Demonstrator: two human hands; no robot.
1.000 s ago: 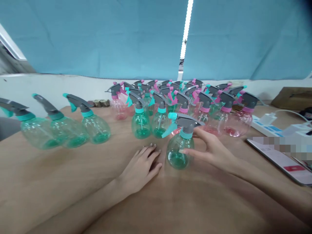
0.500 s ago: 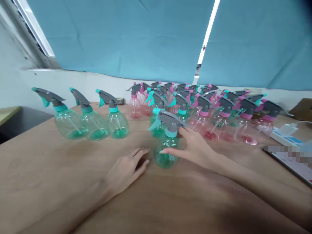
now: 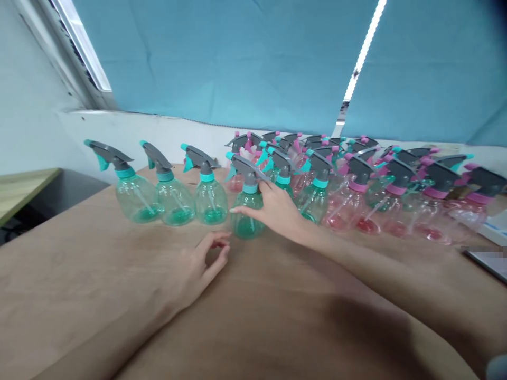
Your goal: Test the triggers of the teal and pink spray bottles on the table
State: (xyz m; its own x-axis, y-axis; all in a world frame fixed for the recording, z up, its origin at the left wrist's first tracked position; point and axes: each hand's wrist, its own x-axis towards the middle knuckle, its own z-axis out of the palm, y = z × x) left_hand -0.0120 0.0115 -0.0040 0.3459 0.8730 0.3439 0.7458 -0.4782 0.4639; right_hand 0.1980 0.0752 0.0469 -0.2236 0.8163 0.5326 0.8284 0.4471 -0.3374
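My right hand (image 3: 277, 210) is wrapped round a clear green spray bottle (image 3: 246, 224) with a grey and turquoise trigger head, thumb across its front. Just left of that bottle stand three more green spray bottles in a row; the nearest of them (image 3: 212, 205) is close beside it. My left hand (image 3: 204, 264) rests on the wooden table in front of the bottles, fingers curled loosely with thumb and fingertips apart and nothing in them. Behind my right hand are further green bottles (image 3: 312, 200), partly hidden.
Pink spray bottles (image 3: 350, 203) crowd the right side, with more bottles behind them along the wall. At the far right edge lie a flat dark-edged device (image 3: 489, 266) and a white box-like item (image 3: 497, 228). A blue curtain (image 3: 222, 63) hangs behind the wooden table (image 3: 253, 316).
My right hand has carried the green spray bottle back and left, close to the row of three. My left hand has shifted slightly left and its fingers curl more. The view has turned left.
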